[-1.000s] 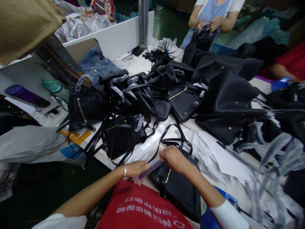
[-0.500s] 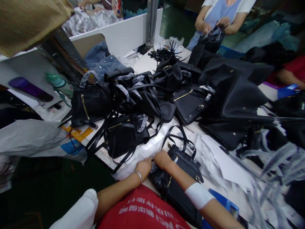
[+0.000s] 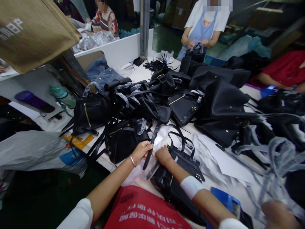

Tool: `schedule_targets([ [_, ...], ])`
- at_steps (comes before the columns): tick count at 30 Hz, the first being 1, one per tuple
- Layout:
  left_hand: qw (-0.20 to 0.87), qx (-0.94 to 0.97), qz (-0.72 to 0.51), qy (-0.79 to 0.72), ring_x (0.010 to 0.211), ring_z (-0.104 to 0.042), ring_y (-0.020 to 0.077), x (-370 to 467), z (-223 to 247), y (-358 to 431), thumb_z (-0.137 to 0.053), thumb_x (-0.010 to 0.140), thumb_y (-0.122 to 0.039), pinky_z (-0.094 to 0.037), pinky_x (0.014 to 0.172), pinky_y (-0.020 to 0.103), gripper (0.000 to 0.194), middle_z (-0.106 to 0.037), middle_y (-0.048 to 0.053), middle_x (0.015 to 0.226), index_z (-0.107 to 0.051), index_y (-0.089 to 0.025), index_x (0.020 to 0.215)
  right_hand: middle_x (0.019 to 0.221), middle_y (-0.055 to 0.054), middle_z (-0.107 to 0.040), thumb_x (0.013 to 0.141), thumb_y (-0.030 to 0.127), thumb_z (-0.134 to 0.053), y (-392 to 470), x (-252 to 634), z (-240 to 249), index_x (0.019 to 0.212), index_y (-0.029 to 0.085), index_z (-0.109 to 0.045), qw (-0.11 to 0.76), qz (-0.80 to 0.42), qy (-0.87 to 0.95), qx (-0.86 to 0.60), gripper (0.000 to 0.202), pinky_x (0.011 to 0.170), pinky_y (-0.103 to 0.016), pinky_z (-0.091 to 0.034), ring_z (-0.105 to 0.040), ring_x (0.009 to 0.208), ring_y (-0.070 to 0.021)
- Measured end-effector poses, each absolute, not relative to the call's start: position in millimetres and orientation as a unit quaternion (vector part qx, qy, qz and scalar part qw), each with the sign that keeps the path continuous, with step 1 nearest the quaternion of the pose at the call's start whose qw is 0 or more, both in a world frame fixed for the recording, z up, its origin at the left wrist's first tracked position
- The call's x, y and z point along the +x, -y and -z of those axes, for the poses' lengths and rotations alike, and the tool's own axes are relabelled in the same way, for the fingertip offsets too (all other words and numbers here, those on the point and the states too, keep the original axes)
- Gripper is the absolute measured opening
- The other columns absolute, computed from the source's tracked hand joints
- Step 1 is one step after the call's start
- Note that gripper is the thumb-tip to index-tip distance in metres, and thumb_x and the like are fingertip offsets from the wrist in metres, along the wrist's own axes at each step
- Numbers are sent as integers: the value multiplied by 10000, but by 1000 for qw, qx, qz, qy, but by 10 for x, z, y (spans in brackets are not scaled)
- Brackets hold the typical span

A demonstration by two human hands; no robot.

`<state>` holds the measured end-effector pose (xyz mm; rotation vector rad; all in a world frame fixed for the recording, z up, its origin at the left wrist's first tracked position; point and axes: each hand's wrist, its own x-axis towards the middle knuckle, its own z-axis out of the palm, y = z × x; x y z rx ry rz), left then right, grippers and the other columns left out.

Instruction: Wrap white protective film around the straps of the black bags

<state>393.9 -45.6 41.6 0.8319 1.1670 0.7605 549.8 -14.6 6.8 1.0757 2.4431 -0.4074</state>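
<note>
My left hand (image 3: 142,152) is closed in a pinch on a black strap (image 3: 148,158), whose free end hangs below the fingers. Just to its right, my right hand (image 3: 164,156) is curled at the left side of a black backpack (image 3: 182,173) with gold zips and a buckle. What its fingertips grip is hidden. The backpack lies tilted in front of me, its thin handles (image 3: 182,140) standing up at the top. Clear plastic wrap (image 3: 135,173) lies under and around both hands. Another black bag (image 3: 125,138) with a gold zip is beyond my left hand.
Black bags (image 3: 140,98) are heaped across the table. White paper sheets (image 3: 222,159) and translucent strips (image 3: 274,162) lie at the right, with a blurred hand (image 3: 276,213) of another person nearby. A blue object (image 3: 225,202) sits beside my right forearm. Co-workers sit or stand beyond.
My left hand has risen slightly and moved away from my right, and the black strap now shows in its pinch. The view has tilted up; a blurred hand has appeared at lower right.
</note>
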Motion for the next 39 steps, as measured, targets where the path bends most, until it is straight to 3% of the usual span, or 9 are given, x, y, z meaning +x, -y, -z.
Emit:
schedule_targets([
  [5,656,361,-381,-543,260,-335,48,4006,-536,430,-564,766,-492,-238,286,167,330,-609,-45,519,-399,-206,783,1032,-142,-648,943,235,-361,360,5700,-533,1040,142,-589,70,173,-856,481,265,927,-413,-383,-582,1025,-253],
  [8,620,401,-380,-558,258,-382,54,4125,-500,526,-555,777,-465,-253,280,162,303,-614,-60,544,-396,-208,797,882,-63,-665,941,414,-371,738,5747,-675,1107,183,-515,-103,429,-702,559,319,670,-291,-485,-631,737,-174],
  [12,617,430,-381,-538,316,-474,72,4246,-473,672,-551,786,-469,-348,317,179,301,-637,-47,633,-419,-202,833,680,15,-631,800,559,-537,1162,5639,-643,1011,184,-503,-246,686,-439,525,432,451,-219,-428,-526,466,-107],
  [16,648,405,-357,-537,445,-566,91,4026,-425,830,-523,808,-482,-471,446,225,326,-674,18,801,-450,-185,918,654,11,-623,732,533,-645,1339,5769,-758,881,178,-516,-333,719,-314,523,406,473,-205,-421,-528,498,-99],
  [20,487,475,-312,-663,521,-574,109,3418,-265,1244,-424,867,-465,-459,513,228,291,-657,18,789,-500,-190,925,861,-5,-633,750,408,-689,1417,6035,-907,878,198,-525,-413,717,-271,492,297,656,-217,-462,-576,694,-100],
  [26,315,623,-84,-711,872,-618,185,3013,94,2126,-413,889,-298,-463,777,290,179,-632,60,953,-542,-199,964,575,62,-503,755,426,-648,1343,5944,-708,735,198,-462,-291,658,-419,554,296,474,-208,-378,-465,472,-88],
  [30,248,626,-79,-735,1138,-523,215,3231,198,2208,-464,875,-292,-431,920,309,394,-482,106,1274,-401,-193,1251,629,54,-559,778,377,-596,967,5855,-537,921,203,-489,-186,526,-575,598,250,484,-225,-402,-534,494,-118],
  [35,238,615,-10,-752,924,-602,205,3314,214,1905,-477,864,-288,-463,745,297,283,-516,97,1177,-491,-190,1129,828,-66,-662,757,233,-628,619,5821,-502,1033,147,-529,-31,289,-710,642,305,653,-254,-407,-628,791,-200],
  [39,252,661,-9,-707,826,-590,188,3170,318,1865,-395,887,-270,-443,731,291,171,-573,60,945,-542,-197,839,900,-63,-677,885,306,-469,715,6210,-653,1034,184,-566,-111,222,-698,671,216,703,-258,-397,-624,811,-186],
])
